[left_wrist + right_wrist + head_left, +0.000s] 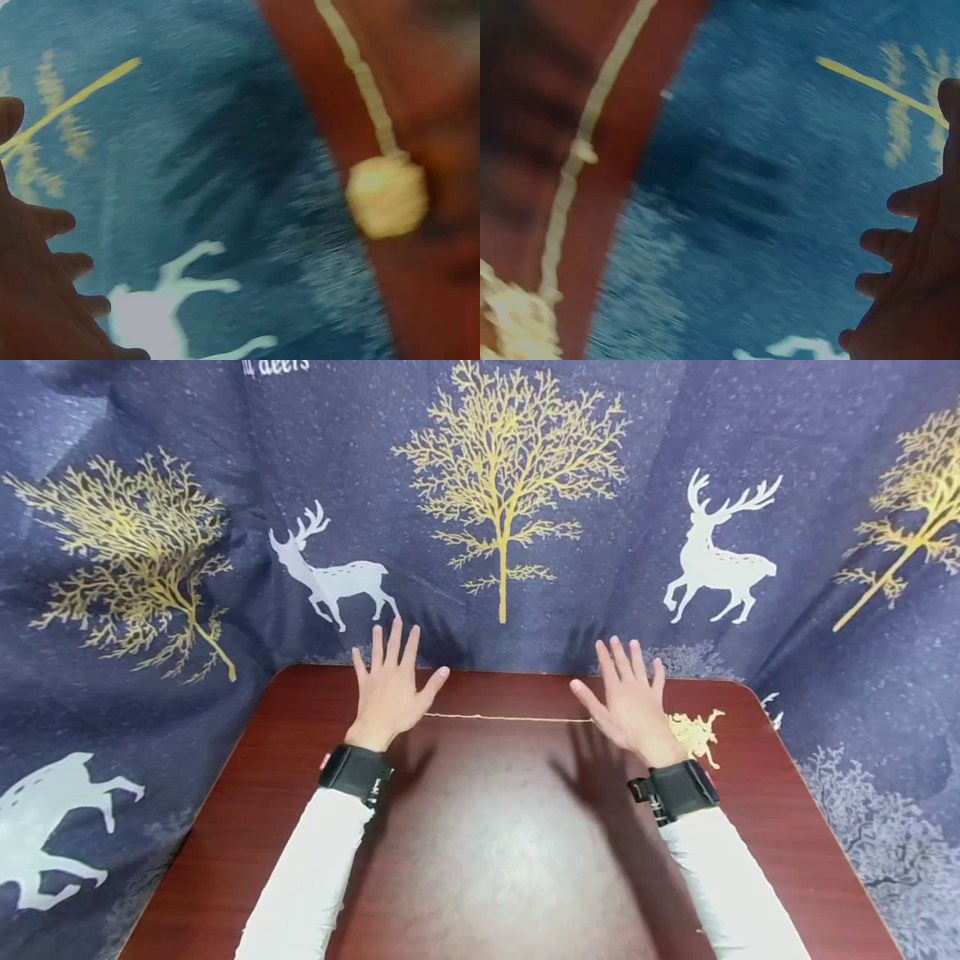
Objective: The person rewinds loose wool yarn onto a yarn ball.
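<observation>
My left hand (386, 695) is raised over the far left of the table, fingers straight and spread, holding nothing. My right hand (632, 710) is held up in the same way over the far right. A thin cream strand of yarn (510, 718) runs across the table between them. In the left wrist view the strand ends at a small round ball of yarn (388, 196), which the left hand hides in the head view. Beside the right wrist lies a loose tangle of yarn (696, 735), at the strand's other end.
The reddish-brown wooden table (480, 827) has rounded far corners. Right behind its far edge hangs a dark blue cloth (592, 593) printed with white deer and golden trees. Both wrists wear black bands (357, 772), and the arms cast shadows on the tabletop.
</observation>
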`<state>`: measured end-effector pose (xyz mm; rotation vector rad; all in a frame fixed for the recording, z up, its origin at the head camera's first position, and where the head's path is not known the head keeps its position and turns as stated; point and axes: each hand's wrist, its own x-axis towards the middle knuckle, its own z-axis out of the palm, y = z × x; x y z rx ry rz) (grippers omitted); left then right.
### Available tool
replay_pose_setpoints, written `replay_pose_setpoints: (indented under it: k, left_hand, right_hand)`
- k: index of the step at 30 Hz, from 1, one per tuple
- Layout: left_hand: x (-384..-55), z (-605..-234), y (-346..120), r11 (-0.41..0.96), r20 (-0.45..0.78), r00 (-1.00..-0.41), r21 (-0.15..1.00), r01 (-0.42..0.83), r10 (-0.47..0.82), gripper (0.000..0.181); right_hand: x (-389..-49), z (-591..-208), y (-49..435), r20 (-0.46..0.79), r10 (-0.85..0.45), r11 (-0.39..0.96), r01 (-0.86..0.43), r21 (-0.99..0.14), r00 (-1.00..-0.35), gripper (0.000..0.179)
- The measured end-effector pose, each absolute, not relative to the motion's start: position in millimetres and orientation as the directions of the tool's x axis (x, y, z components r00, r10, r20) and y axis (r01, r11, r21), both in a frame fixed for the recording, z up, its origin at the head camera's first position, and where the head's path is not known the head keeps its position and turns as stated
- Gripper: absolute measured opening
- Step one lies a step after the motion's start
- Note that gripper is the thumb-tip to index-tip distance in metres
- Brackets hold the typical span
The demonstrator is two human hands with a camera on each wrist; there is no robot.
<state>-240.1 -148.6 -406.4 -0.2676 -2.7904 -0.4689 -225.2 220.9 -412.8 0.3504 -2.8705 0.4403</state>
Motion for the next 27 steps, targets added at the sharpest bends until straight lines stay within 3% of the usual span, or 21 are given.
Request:
replay_pose_setpoints:
  k: [11,27]
  left_hand:
    - [-240.0,-460.5,-159.4,0.927,0.185,-0.977,0.339,0.160,0.101,0.085]
    - [-243.8,-482.0,-185.6,0.900,0.007,-0.999,0.433,-0.044,-0.052,0.081]
  right_hand:
    - [-226.1,-476.5,188.6,0.159,-0.243,0.914,-0.281,-0.294,-0.957,0.082]
    - [-253.6,-495.9,56.1,0.032,-0.388,0.882,-0.381,-0.275,-0.921,0.048]
